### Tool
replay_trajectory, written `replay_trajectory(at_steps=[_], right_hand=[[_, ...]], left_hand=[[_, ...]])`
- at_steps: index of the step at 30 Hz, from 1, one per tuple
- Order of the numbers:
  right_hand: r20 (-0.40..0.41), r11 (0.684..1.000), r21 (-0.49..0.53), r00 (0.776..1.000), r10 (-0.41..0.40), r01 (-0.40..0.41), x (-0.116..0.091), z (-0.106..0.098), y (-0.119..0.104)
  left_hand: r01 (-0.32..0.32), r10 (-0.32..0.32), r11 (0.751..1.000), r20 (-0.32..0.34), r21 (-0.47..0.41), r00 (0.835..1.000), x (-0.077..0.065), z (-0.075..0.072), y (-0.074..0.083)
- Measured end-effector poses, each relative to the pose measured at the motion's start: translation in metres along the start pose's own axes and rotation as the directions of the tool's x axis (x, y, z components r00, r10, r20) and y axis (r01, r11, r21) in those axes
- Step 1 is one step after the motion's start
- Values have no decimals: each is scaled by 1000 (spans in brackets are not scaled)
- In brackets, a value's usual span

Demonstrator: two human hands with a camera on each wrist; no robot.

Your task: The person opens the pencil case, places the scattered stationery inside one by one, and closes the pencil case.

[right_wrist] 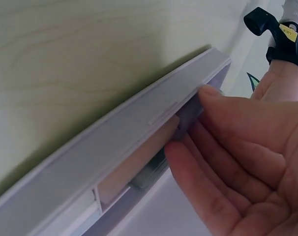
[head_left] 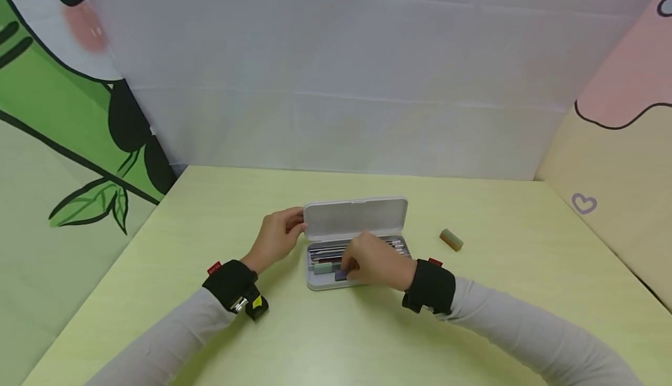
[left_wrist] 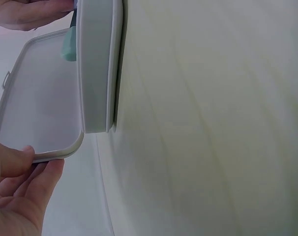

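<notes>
A white pencil case (head_left: 328,286) lies open on the table, its lid (head_left: 357,218) tilted up at the back. My left hand (head_left: 278,233) pinches the lid's left edge between thumb and fingers, as the left wrist view also shows. My right hand (head_left: 375,260) reaches into the case and holds a small dark blue block (right_wrist: 189,114) between thumb and fingers. Beside that block in the tray lies a pale green piece (head_left: 322,268). Several pencils (head_left: 328,252) lie along the back of the tray, partly covered by my right hand. A peach-coloured block (right_wrist: 139,162) shows in the right wrist view.
A small green and brown block (head_left: 451,239) lies on the pale yellow table (head_left: 336,339), right of the case. A white cloth wall (head_left: 336,83) stands behind the table, with printed panels on both sides.
</notes>
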State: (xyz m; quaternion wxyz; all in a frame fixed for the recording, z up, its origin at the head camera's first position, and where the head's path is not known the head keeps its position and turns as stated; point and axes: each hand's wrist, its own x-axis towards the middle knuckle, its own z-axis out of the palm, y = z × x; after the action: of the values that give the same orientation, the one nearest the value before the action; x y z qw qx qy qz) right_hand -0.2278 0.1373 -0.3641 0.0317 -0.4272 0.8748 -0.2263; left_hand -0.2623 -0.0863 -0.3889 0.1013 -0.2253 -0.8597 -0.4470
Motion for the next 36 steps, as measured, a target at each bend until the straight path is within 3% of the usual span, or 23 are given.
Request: replay_trajectory(at_steps=[14,22,25,30,36], right_hand=[[-32,999,-4,999,36,-36,-10,-3,0],[-127,998,27,990,57,-54,-35,-34,24],[-181,992,-19,976,120,-125,-48,-50,39],[-251,954,-75,931,264,-291,-74,-75,70],[-258,893,-89,876,407,-441,-106,-90,109]], left_hand=[[4,-4,1000,5,7,1000,1,0,2],[5,-5,1000,10,2,1000,1,-1,3],[7,-7,1000,8,5,1000,1,-1,3],[3,-3,1000,12,6,1000,0,-2,3],[-5,5,1000,-3,12,1000,0,-4,1]])
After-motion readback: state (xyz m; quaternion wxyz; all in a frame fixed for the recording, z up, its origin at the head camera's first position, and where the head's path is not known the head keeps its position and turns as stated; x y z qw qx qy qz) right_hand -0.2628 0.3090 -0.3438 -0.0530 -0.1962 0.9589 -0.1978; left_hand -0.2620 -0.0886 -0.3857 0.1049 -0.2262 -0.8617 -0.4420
